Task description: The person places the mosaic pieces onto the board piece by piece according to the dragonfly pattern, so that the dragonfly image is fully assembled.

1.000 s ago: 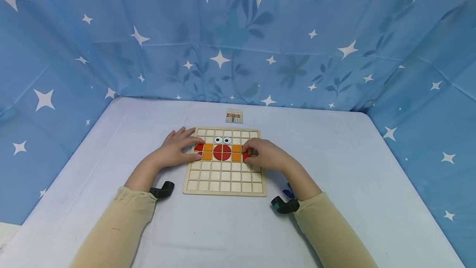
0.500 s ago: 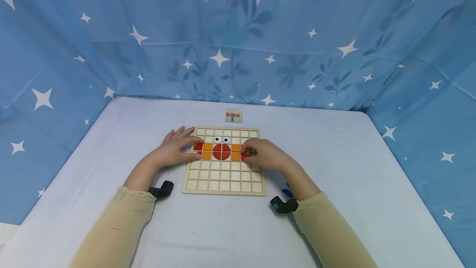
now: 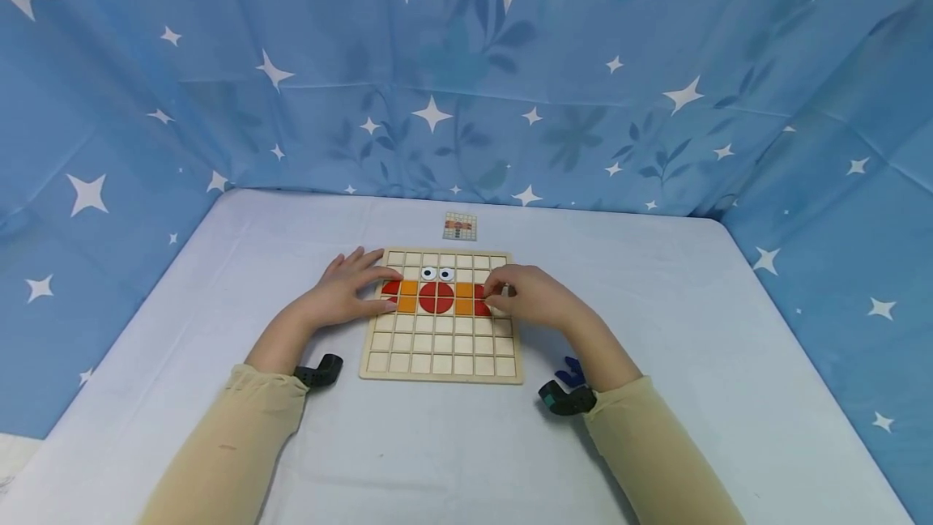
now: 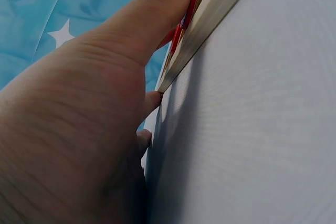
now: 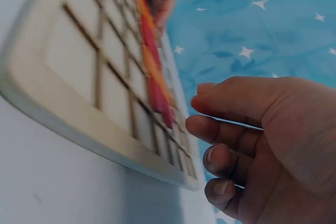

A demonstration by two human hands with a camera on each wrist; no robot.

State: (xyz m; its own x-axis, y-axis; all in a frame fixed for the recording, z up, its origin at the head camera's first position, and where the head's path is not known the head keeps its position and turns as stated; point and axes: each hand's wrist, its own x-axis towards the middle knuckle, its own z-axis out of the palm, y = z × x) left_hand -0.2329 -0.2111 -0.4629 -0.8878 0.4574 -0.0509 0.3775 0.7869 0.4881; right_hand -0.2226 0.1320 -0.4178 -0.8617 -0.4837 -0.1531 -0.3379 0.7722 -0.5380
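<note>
A wooden grid board (image 3: 442,344) lies flat on the table. Across it runs a band of tiles: a red circle (image 3: 436,298) in the middle, orange squares (image 3: 464,305) on both sides, and red tiles (image 3: 482,309) at the ends. Two eye tiles (image 3: 446,274) sit above the circle. My left hand (image 3: 342,290) rests on the board's left edge, thumb and forefinger spread by the left red tiles (image 3: 390,288). My right hand (image 3: 528,296) hovers over the right end; in the right wrist view its loosely bent fingers (image 5: 205,129) stand apart from the board, holding nothing visible.
Behind the board lies a small card (image 3: 460,226) with a grid picture. Dark blue pieces (image 3: 572,373) lie beside my right wrist, partly hidden by it. White cloth covers the table (image 3: 408,452), and a blue starry curtain (image 3: 466,144) hangs along the back and sides.
My right hand has drawn back slightly to the right, uncovering more of the red tiles at the right end and the blue pieces by the wrist. My left hand stays put.
</note>
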